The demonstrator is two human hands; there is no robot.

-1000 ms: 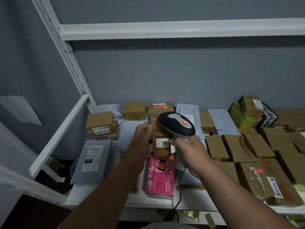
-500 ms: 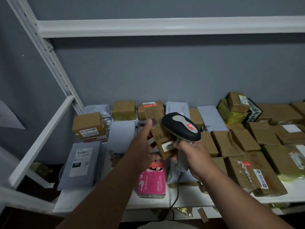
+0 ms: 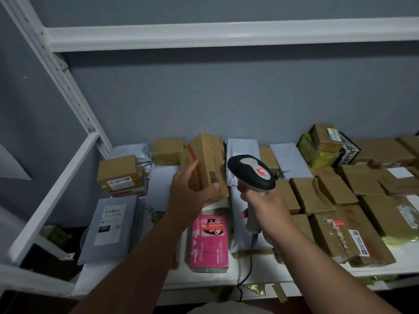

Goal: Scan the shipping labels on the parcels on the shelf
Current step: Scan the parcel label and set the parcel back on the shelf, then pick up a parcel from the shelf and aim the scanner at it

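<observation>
My left hand (image 3: 189, 191) grips a small brown cardboard parcel (image 3: 209, 159) with red print, held tilted above the white shelf (image 3: 260, 276). My right hand (image 3: 265, 207) holds a black and grey barcode scanner (image 3: 250, 172) by its handle, its head just right of the parcel. The scanner's cable hangs down past the shelf's front edge. No label shows on the parcel's visible faces. Below my hands lies a pink box (image 3: 209, 241) and a grey mailer bag (image 3: 240, 214).
Brown boxes (image 3: 326, 193) crowd the shelf's right side, some with labels (image 3: 358, 242). At the left lie a grey labelled bag (image 3: 111, 223) and a stacked brown box (image 3: 120, 172). White uprights (image 3: 68, 85) and an upper shelf beam (image 3: 226, 34) frame the bay.
My left hand has lifted the brown parcel off the stack and turned it, so its white label no longer faces me. The scanner has stayed beside it.
</observation>
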